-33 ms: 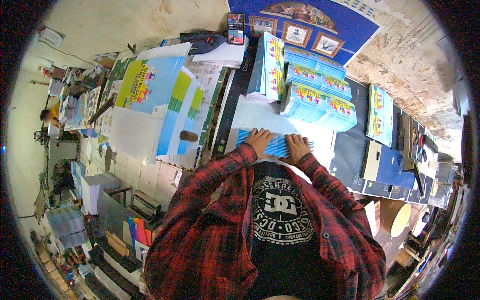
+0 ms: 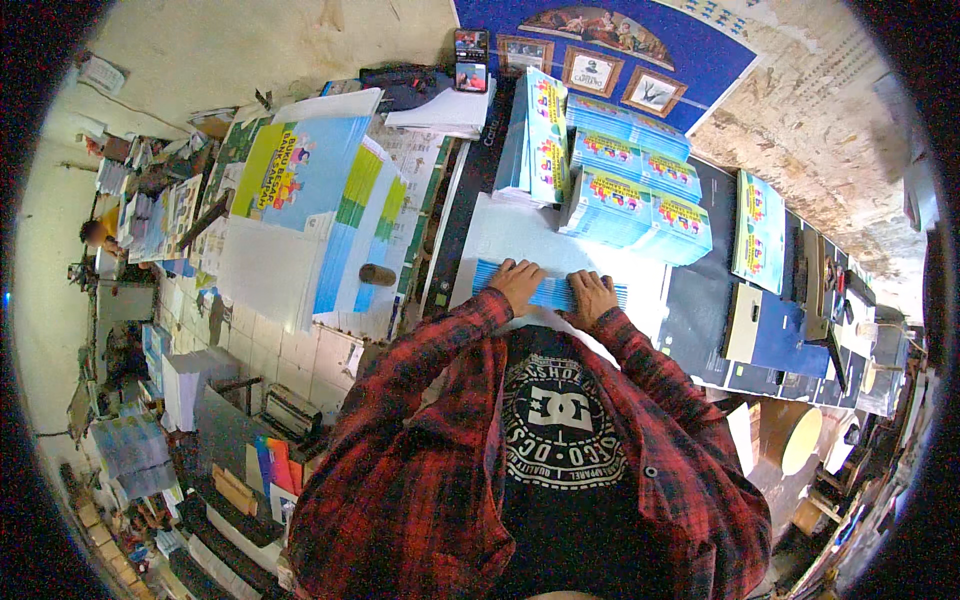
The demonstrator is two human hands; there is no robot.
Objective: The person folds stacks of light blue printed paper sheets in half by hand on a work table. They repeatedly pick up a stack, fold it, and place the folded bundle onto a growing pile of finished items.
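Observation:
Close in front of my body, a low row of blue-edged booklets [image 2: 553, 293] lies on the white work surface [image 2: 510, 228]. My left hand [image 2: 518, 286] grips the row left of its middle, with its fingers bent over the far side. Toward the right end, my right hand [image 2: 592, 298] clasps the same row in the same way, its thumb at the near side. Beyond the hands stand several piles of finished-looking booklets [image 2: 612, 200] with blue and yellow-green covers. Left of them is a taller pile of printed booklets [image 2: 545, 140].
At the left, large printed sheets [image 2: 290, 170] are stacked, with a brown cylindrical object [image 2: 377, 274] on them. A phone [image 2: 471, 62] stands at the back. On the right lie another booklet stack [image 2: 760, 230] and a blue folder-like piece [image 2: 785, 335]. Another person [image 2: 103, 235] is far left.
My right hand has shifted very slightly left along the booklets, and its fingers look more bent. The left hand stays in the same place.

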